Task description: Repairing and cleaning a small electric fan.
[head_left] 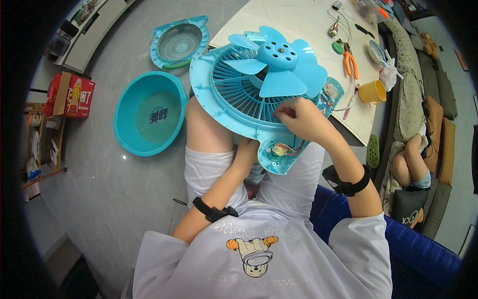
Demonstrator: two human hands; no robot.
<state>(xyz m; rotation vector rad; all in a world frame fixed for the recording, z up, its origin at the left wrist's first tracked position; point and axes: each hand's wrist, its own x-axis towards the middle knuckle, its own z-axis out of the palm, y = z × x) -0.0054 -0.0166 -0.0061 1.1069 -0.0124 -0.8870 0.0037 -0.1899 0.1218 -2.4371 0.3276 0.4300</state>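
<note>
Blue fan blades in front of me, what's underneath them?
Under the fan blades is a round, ribbed grille within the blue housing; its ribs show between and beside the blades. Whatever lies directly behind the hub is covered.

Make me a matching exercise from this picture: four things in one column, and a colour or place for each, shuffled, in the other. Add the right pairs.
Things
1. Basin
2. Fan blades
3. Cup
4. Pliers

Colours and places
A. Orange-handled
B. On the floor
C. Yellow
D. Above the slatted blue grille

Right pairs: 1-B, 2-D, 3-C, 4-A
</note>
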